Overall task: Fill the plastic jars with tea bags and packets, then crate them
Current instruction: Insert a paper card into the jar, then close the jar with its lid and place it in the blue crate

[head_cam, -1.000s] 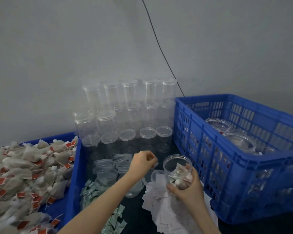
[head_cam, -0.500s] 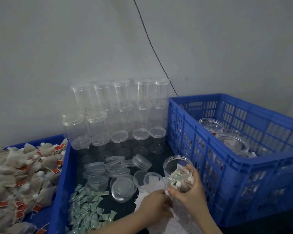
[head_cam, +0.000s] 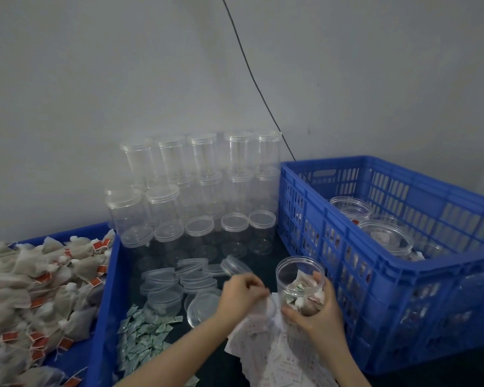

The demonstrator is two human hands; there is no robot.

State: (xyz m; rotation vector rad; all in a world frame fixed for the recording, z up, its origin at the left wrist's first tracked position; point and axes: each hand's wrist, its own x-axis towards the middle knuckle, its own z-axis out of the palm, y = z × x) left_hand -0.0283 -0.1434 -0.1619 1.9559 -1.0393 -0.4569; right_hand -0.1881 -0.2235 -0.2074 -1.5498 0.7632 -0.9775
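The right hand (head_cam: 317,311) clamps the open plastic jar (head_cam: 301,286) upright on the worktop beside the blue crate (head_cam: 389,275) — likely steadying its mouth — while the left hand (head_cam: 242,293), blurred, pinches a white packet (head_cam: 263,305) lifted from the pile (head_cam: 274,358), ready to drop in.

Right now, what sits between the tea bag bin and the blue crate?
Head view: stacked empty jars, loose lids, green packets, white slips, between tea bag bin and blue crate.

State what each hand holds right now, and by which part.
The right hand grips the open plastic jar around its lower body. The left hand pinches something pale by its top edge; motion blur hides what.
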